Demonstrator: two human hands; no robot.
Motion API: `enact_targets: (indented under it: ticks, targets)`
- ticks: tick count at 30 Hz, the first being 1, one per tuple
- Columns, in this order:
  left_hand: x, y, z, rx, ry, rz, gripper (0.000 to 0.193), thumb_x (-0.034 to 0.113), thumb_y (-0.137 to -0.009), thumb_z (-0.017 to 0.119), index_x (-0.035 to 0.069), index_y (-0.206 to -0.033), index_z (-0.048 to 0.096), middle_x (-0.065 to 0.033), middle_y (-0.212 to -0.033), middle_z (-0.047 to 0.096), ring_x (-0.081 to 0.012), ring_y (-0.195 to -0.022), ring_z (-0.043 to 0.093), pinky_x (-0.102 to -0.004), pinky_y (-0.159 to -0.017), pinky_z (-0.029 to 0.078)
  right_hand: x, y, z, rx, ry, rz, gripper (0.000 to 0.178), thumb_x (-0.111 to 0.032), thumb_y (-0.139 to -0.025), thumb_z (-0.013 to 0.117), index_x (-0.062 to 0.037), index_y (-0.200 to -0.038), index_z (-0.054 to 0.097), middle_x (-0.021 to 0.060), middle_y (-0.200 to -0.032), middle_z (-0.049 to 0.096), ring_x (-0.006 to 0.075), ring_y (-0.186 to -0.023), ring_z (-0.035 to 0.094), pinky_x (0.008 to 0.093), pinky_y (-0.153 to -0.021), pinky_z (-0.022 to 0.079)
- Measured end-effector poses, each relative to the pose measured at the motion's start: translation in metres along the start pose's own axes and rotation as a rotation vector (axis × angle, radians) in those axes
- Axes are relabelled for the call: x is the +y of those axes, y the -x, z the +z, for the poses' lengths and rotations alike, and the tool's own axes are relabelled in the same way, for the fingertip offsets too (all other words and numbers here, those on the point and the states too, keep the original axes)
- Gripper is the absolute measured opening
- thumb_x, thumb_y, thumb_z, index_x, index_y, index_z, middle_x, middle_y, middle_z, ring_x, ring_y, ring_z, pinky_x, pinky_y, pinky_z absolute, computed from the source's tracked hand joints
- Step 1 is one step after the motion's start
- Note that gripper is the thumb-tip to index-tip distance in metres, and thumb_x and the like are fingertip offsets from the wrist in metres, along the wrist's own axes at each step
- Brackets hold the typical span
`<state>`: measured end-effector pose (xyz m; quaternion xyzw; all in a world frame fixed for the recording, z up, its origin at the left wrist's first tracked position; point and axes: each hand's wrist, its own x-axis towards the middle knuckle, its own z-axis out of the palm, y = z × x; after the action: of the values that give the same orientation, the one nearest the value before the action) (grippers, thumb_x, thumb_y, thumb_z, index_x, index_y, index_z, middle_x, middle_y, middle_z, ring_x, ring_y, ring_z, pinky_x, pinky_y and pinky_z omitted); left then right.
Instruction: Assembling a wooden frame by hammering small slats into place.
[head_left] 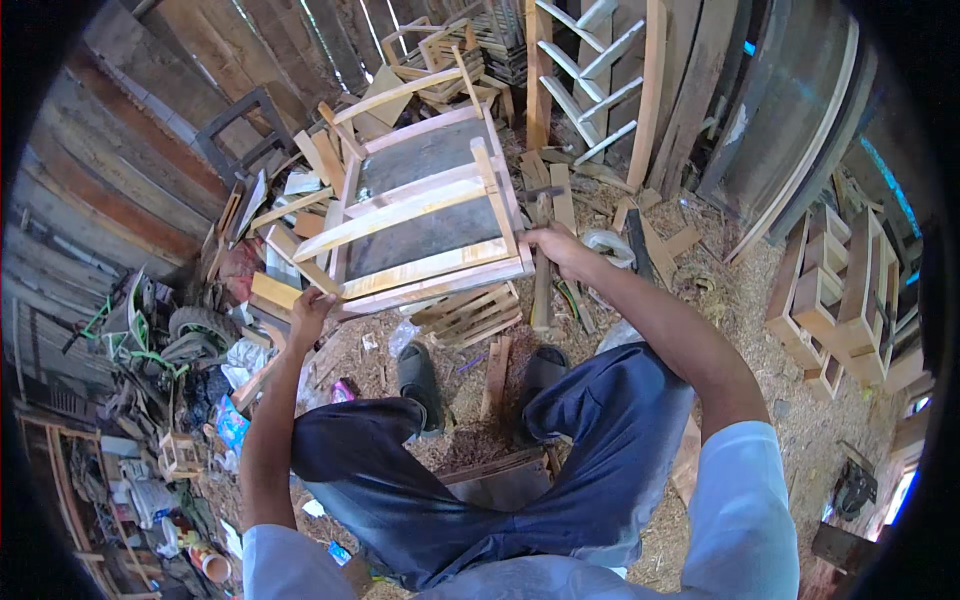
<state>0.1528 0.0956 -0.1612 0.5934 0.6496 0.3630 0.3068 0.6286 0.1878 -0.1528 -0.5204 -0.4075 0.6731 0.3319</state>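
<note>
From where I stood, the wooden frame (398, 218) was held out in front of the person's parted knees, its slats and short legs upward and its dark panel (415, 245) showing between them; the left hand (312, 308) gripped the near left corner, and the right hand (553, 246) grasped the near right corner, its fingers bent around the edge; I could not tell how far the fingertips of either hand reached underneath. With 1 hand at each end of the near rail, the wide piece was presumably easier to keep level; the far side had no hand on it, so both wrists likely took its weight. The 2 sandals (420, 385) were set apart on the shavings-strewn floor (740, 335), seemingly to give a steady seat and leave room between the knees; a small slatted piece (470, 315) lay just below the near rail. At the back, a tall slatted frame (645, 95) stood upright against the boards, probably to save floor space; more wooden frames (840, 295) stood at the right, well apart from the hands.
</note>
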Motion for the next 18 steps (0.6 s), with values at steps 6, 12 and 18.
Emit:
enact_targets:
  ticks: [6, 12, 18]
  targets:
    - [0.012, 0.012, -0.004, -0.196, 0.196, -0.089, 0.024, 0.010, -0.085, 0.064, -0.002, -0.106, 0.061, -0.0057, -0.087, 0.063, -0.0118, -0.079, 0.058, -0.0255, -0.068, 0.046, 0.003, 0.005, 0.003, 0.028, 0.011, 0.015, 0.017, -0.023, -0.091, 0.057, -0.0070, -0.087, 0.060, 0.0022, -0.068, 0.053, 0.0136, -0.056, 0.049, 0.0296, -0.047, 0.037]
    - [0.002, 0.010, -0.009, -0.276, 0.268, -0.037, 0.026, 0.013, -0.084, 0.067, -0.003, -0.103, 0.062, -0.0032, -0.087, 0.063, -0.0102, -0.078, 0.055, -0.0269, -0.070, 0.045, -0.004, 0.008, 0.007, 0.054, 0.170, -0.015, 0.022, -0.019, -0.091, 0.052, -0.0007, -0.099, 0.059, 0.0074, -0.081, 0.060, 0.0175, -0.068, 0.056, 0.0324, -0.059, 0.045]
    - [0.014, 0.008, -0.002, -0.246, 0.231, 0.091, 0.042, 0.007, -0.078, 0.072, -0.003, -0.115, 0.055, -0.0089, -0.105, 0.063, -0.0177, -0.097, 0.059, -0.0331, -0.087, 0.048, 0.008, -0.009, -0.030, -0.003, 0.212, 0.109, 0.021, -0.012, -0.084, 0.054, 0.0016, -0.100, 0.058, 0.0103, -0.083, 0.059, 0.0186, -0.070, 0.056, 0.0338, -0.059, 0.046]
